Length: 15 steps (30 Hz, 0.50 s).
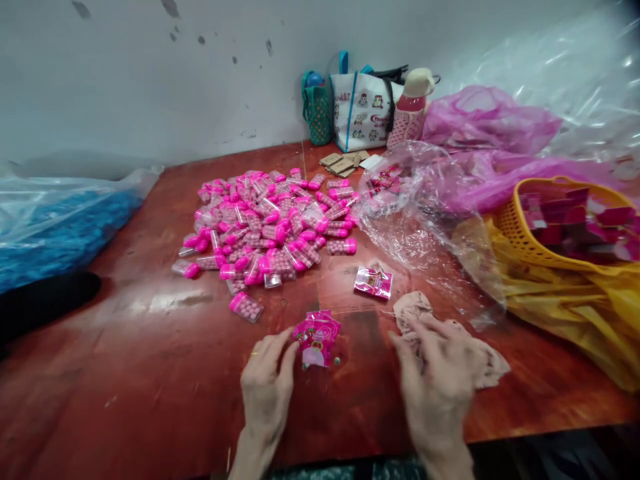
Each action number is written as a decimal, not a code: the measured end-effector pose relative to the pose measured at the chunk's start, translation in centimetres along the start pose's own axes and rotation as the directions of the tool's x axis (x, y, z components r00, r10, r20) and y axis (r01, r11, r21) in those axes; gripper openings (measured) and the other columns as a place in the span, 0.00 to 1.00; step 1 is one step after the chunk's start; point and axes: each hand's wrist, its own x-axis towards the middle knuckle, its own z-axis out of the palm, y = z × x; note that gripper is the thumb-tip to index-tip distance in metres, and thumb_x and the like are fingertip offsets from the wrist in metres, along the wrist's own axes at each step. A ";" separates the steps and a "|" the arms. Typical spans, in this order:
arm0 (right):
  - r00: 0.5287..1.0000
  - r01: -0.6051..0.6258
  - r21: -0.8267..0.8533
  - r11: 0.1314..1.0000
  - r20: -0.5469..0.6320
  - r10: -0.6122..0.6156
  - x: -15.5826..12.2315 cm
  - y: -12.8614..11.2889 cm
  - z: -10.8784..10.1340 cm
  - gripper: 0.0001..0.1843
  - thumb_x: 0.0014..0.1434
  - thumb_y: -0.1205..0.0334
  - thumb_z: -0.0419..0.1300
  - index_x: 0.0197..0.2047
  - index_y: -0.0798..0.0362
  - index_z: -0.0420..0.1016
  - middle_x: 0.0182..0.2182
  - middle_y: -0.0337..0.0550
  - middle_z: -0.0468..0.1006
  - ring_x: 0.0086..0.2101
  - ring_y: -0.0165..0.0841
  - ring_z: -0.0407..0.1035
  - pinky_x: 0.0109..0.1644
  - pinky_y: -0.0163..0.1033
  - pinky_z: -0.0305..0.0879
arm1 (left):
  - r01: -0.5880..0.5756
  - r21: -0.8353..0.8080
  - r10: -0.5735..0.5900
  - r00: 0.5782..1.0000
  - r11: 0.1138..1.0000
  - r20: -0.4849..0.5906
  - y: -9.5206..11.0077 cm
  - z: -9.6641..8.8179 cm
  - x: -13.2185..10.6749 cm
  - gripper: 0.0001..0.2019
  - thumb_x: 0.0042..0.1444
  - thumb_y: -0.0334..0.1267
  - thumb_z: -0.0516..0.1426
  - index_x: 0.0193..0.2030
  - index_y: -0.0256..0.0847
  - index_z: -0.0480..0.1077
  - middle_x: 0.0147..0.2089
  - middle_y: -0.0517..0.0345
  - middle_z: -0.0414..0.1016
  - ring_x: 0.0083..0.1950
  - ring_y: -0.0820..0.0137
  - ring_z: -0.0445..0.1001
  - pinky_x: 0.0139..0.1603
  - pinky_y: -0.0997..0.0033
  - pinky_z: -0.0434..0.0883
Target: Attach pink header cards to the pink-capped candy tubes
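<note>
My left hand is closed on the left edge of a flat pink printed wrapper, with thumb and fingers pinched together. Two small round metal-looking bits lie by the wrapper's lower end. My right hand is over a crumpled beige cloth, slightly blurred, its thumb apart from the fingers; whether it presses on the cloth is unclear. Beyond the hands lies a shiny pink packet. A single clear tube of pink balls, with a pink cap, rests nearest my left hand.
A heap of pink-capped tubes covers the table's middle. Clear plastic film, a yellow basket of pink packaging and a yellow bag crowd the right. Left is a bag of blue pieces; bags and bottles stand behind.
</note>
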 end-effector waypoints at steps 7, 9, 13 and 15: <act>0.915 0.045 0.180 0.983 0.387 -0.113 -3.0 -6.9 6.2 0.02 0.55 0.64 0.60 0.32 0.51 0.74 0.31 0.43 0.69 0.36 0.39 0.58 0.38 0.45 0.55 | -0.171 0.273 0.175 0.985 0.947 0.008 -2.6 0.9 -0.9 0.10 0.51 0.33 0.57 0.41 0.42 0.73 0.48 0.46 0.70 0.58 0.52 0.58 0.54 0.48 0.60; 0.916 0.057 0.167 0.984 0.384 -0.118 -3.3 -6.7 6.7 0.04 0.56 0.66 0.59 0.29 0.52 0.74 0.29 0.42 0.69 0.35 0.38 0.58 0.37 0.44 0.54 | -0.182 0.292 0.185 0.983 0.939 0.018 -2.5 1.5 -1.2 0.10 0.52 0.32 0.55 0.42 0.40 0.72 0.51 0.43 0.67 0.61 0.50 0.53 0.55 0.46 0.60; 0.916 0.077 0.161 0.984 0.378 -0.134 -3.5 -6.1 6.7 0.04 0.56 0.66 0.59 0.35 0.53 0.74 0.30 0.44 0.70 0.35 0.38 0.58 0.37 0.43 0.55 | -0.183 0.292 0.184 0.983 0.939 0.025 -2.7 1.7 -1.5 0.11 0.53 0.31 0.54 0.44 0.39 0.71 0.53 0.42 0.64 0.63 0.50 0.51 0.55 0.45 0.60; 0.918 0.079 0.160 0.984 0.372 -0.134 -3.5 -6.1 6.8 0.07 0.57 0.66 0.58 0.39 0.54 0.74 0.31 0.44 0.69 0.35 0.38 0.57 0.38 0.43 0.55 | -0.185 0.295 0.185 0.982 0.937 0.026 -2.8 1.7 -1.6 0.11 0.53 0.31 0.55 0.44 0.37 0.70 0.53 0.40 0.64 0.63 0.49 0.50 0.56 0.45 0.59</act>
